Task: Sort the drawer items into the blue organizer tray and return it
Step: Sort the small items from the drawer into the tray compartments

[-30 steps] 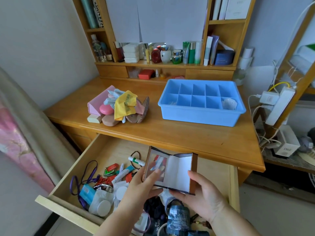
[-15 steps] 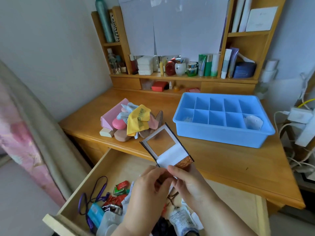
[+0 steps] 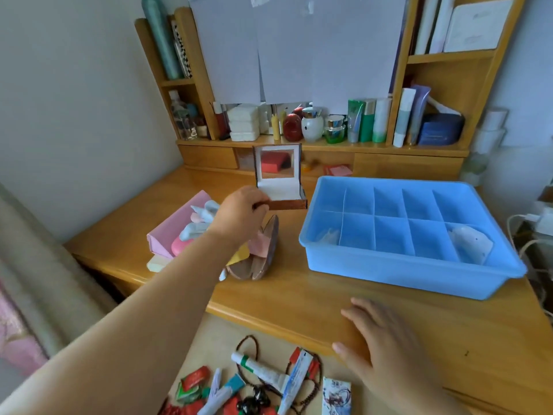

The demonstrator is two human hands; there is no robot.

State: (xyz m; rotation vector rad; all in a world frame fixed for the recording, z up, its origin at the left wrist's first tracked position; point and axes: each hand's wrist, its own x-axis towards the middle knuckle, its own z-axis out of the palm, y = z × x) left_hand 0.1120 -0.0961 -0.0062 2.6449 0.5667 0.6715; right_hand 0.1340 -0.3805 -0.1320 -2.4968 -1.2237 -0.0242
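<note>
My left hand (image 3: 239,214) reaches over the desk and pinches the base of a small folding mirror (image 3: 279,175), which stands open with its glass upright, above the pile of items and left of the blue organizer tray (image 3: 398,274). The tray sits on the desk at the right; a white item (image 3: 471,245) lies in its near right compartment and something pale in the near left one. My right hand (image 3: 386,339) rests flat, fingers spread, on the desk's front edge. Below it the open drawer (image 3: 215,339) holds tubes, sachets and a bead string.
A pile (image 3: 191,235) with a pink case, pink and white pieces, a yellow cloth and a brown shell-like case lies at the desk's left, partly hidden by my arm. Bottles and jars line the back shelf (image 3: 323,143). Cables and a charger hang at the far right.
Both hands held the mirror over the drawer. Now the left hand alone has carried it forward over the desk, and the right hand has let go and come down on the desk edge.
</note>
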